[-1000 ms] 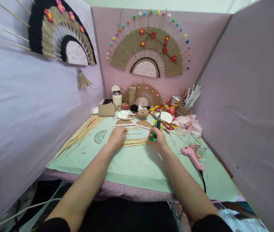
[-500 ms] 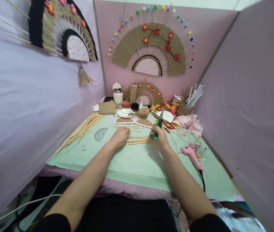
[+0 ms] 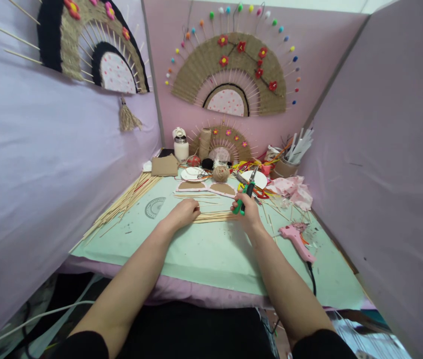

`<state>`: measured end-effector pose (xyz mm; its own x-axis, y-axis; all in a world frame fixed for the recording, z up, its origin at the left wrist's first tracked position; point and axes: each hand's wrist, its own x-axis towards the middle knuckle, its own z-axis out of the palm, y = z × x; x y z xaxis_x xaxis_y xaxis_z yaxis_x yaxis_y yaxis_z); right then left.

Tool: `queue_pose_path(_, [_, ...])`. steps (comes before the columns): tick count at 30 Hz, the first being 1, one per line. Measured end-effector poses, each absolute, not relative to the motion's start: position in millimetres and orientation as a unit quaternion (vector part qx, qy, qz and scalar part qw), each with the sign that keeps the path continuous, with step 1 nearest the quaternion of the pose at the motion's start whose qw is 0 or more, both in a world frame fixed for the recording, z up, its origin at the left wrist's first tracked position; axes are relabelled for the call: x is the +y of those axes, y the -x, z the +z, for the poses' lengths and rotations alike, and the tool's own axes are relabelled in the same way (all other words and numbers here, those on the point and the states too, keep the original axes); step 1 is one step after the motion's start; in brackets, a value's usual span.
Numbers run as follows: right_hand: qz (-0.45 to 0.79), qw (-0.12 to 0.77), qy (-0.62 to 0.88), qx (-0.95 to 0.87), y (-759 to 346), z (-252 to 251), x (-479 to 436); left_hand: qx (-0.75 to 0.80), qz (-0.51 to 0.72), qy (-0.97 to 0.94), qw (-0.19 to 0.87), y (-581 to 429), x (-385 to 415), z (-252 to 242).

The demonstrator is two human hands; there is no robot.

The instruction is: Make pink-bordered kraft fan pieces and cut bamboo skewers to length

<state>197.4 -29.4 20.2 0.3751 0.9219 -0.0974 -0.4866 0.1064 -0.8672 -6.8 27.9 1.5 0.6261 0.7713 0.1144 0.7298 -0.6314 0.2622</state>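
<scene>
My right hand (image 3: 249,212) is wrapped round the green and black handles of a pair of pliers (image 3: 249,192), whose metal jaws point up and away from me. To its left, my left hand (image 3: 183,213) rests low over the table with its fingers curled together. Whatever those fingers pinch, if anything, is too small to make out. A row of thin bamboo sticks (image 3: 214,217) lies flat between the two hands. A few shorter sticks (image 3: 196,196) lie just beyond my left fingertips. Behind them are two half-round cardboard pieces (image 3: 222,189) with pale pink edging.
Long sticks (image 3: 121,203) and a printed protractor (image 3: 155,208) are at the left. A pink glue gun (image 3: 298,241) with a black cord lies at the right. Behind are a twine ball (image 3: 220,173), a white bottle (image 3: 181,148) and a pot of white sticks (image 3: 286,168). Decorated fans (image 3: 241,60) hang on the walls.
The pliers tilt a little more to the right and their jaws look closer together. My left hand has shifted very slightly left. The whole view has drifted a little.
</scene>
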Motion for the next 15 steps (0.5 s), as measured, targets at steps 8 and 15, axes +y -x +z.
queue_pose_path(8, [0.507,0.71,0.427,-0.238,-197.1,20.7,-29.6,0.481,0.124,-0.867,0.049,7.7,27.9,1.3])
queue_pose_path(15, [0.503,0.726,0.405,-0.237,-197.2,19.8,-28.6,0.504,0.468,-0.715,0.126,10.8,32.2,9.1])
